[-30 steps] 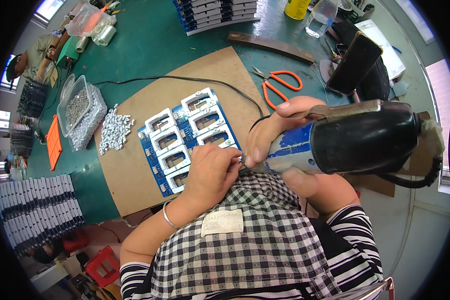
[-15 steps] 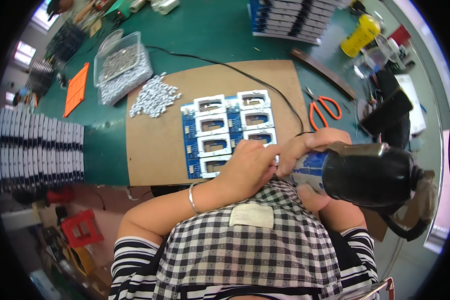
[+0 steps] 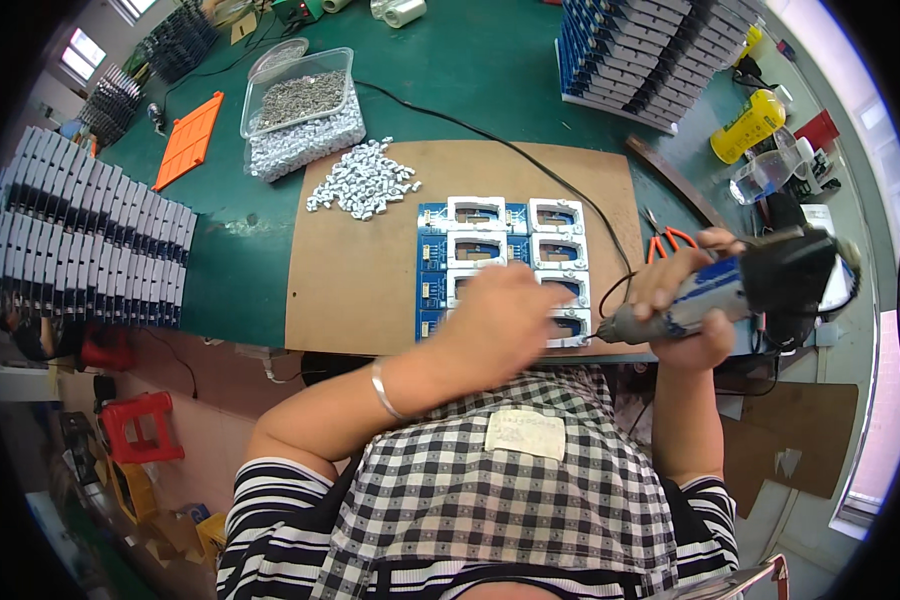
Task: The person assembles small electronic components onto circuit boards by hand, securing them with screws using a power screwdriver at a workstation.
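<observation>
Blue circuit boards (image 3: 500, 265) with white frames lie in a block on the brown board (image 3: 360, 270), beside a heap of white pieces (image 3: 365, 180). Since a moment ago the view has swung wider. The left hand (image 3: 500, 325), blurred, now covers the block's near edge; its fingers' state I cannot tell. The right hand (image 3: 685, 300) has its fingers clamped on the electric screwdriver (image 3: 720, 290), tip at the nearest frame. Around the board: green tabletop (image 3: 490, 80), stacked trays (image 3: 80, 250).

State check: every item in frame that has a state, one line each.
Right hand: gripping the grey-and-blue electric screwdriver, tip toward the boards.
Left hand: blurred, over the blue circuit boards with white frames.
Clear plastic tub of screws: open, lid off.
Pile of small white parts: loose on the brown board.
</observation>
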Available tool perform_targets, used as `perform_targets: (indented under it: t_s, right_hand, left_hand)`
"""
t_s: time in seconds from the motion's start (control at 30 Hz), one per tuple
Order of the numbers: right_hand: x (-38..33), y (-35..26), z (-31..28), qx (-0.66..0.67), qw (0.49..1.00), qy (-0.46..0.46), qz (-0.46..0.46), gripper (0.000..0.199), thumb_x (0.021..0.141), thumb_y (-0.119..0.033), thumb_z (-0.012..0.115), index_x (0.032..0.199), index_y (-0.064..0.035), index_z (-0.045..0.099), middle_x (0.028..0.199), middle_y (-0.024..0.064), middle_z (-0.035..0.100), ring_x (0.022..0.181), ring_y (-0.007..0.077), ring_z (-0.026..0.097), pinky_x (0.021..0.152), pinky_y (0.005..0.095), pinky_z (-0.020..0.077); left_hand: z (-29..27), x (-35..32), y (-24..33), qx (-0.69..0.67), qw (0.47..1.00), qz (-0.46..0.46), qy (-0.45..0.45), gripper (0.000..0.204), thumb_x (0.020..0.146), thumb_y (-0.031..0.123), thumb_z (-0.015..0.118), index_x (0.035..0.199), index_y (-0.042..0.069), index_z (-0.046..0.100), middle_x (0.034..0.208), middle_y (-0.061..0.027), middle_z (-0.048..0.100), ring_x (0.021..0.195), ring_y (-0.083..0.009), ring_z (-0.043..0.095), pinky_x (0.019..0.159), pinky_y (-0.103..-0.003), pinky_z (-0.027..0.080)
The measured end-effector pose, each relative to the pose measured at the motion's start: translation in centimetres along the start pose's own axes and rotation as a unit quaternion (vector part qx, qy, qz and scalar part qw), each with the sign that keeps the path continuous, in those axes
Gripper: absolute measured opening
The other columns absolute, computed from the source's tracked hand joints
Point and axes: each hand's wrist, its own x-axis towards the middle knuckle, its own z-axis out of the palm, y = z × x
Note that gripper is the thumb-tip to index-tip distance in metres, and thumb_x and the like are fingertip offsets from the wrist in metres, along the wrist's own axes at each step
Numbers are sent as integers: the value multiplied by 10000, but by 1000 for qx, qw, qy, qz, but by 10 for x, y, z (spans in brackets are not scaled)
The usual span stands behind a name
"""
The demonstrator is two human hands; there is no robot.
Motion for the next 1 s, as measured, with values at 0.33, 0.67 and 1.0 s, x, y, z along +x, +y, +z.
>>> perform_targets:
  t_s: [0.33, 0.67, 1.0]
  right_hand:
    - [-4, -8, 5, -29, 998, -1, -57, 664, 810, -398, 590, 1300, -29, 333, 724, 81, 531, 579, 199, 554, 613, 354, 463]
    - [-10, -11, 3, -20, 997, -19, -74, 689, 785, -356, 626, 1308, -27, 322, 731, 111, 569, 609, 233, 590, 610, 367, 472]
    - [-22, -15, 2, 51, 998, 10, -38, 696, 745, -216, 701, 1272, 14, 308, 773, 150, 608, 677, 252, 635, 641, 345, 539]
  left_hand:
    - [-87, 30, -132, 327, 935, -136, -14, 104, 697, 198, 730, 785, 147, 708, 782, -29, 660, 852, -239, 575, 783, -396, 406]
    - [-75, 39, -86, 333, 940, -54, -50, 42, 721, 156, 704, 746, 124, 693, 742, -33, 651, 844, -229, 581, 757, -385, 396]
    - [2, -25, 2, 102, 995, -15, -2, 160, 652, 133, 772, 764, 137, 657, 767, 26, 601, 854, -195, 521, 815, -363, 283]
